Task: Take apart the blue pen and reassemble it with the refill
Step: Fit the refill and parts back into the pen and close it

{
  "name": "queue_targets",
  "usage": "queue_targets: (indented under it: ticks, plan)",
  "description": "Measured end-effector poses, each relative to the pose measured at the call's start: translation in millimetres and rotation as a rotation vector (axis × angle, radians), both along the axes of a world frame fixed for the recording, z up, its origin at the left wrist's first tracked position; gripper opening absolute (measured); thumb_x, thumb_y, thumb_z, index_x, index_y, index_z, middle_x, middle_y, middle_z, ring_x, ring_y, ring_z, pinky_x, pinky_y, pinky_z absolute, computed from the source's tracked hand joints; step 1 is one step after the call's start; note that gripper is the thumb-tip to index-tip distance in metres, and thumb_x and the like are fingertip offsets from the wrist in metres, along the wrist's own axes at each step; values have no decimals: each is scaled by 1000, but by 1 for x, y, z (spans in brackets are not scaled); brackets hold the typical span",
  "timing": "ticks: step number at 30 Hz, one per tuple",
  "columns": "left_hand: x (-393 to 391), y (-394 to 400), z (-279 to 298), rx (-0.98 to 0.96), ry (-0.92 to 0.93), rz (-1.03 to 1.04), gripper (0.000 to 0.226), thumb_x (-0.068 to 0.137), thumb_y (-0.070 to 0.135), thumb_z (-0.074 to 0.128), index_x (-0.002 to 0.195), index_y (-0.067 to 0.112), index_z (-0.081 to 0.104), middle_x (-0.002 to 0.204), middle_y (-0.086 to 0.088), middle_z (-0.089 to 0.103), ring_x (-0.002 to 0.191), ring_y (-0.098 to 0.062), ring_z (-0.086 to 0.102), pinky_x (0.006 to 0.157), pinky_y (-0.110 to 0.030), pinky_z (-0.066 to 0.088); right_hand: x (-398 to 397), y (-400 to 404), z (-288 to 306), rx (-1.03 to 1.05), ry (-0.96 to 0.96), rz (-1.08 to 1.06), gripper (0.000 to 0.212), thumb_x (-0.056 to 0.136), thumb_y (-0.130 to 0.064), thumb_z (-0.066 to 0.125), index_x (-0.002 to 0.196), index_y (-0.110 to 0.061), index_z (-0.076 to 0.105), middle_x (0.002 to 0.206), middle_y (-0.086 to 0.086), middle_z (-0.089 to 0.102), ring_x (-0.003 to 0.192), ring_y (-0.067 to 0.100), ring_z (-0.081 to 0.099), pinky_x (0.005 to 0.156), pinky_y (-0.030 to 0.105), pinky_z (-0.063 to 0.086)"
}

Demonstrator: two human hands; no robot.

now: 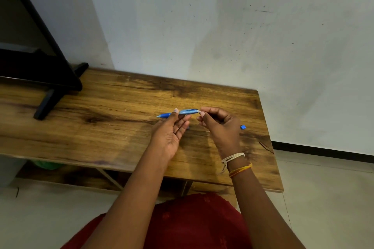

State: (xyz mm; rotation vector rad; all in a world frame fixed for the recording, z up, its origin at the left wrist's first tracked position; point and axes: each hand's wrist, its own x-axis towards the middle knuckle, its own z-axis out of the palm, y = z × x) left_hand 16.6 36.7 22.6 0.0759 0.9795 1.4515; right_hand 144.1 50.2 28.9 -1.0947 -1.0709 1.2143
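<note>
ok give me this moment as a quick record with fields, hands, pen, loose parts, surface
left hand: left hand pinches the blue plastic pen near its tip end, thumb on top
right hand: right hand pinches the pen's pale rear end with its fingertips
pen: held level above the table, tip pointing left
loose part: small blue plastic piece just right of the right hand; whether held or lying on the table, cannot tell
surface: brown wood-grain table
other: black stand at far left

Single head view — forward and down, close over wooden table (121,107).
</note>
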Motion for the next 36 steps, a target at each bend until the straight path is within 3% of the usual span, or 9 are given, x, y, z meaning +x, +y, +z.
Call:
queue_targets:
  ticks: [10,20,36]
  plan:
    - [2,1,0,-2,27,-8,10,91,11,61,95,1,62,72,-10,74,66,-13,73,54,-20,57,1,2,-4,16,-52,-36,14,83,3,67,87,-10,73,84,10,73,76,20,71,64,20,56]
    - [8,3,0,-3,35,5,14,89,11,63,98,0,62,75,-11,75,69,-14,74,55,-20,57,8,4,-1,31,-36,-36,13,83,3,67,88,-8,72,80,5,73,70,13,72,63,20,56]
    - [8,3,0,-14,15,10,12,90,10,62,96,0,62,74,-12,75,69,-14,74,54,-21,57,6,5,-2,20,-26,-29,10,82,3,68,87,-6,71,81,7,74,76,19,74,64,21,57]
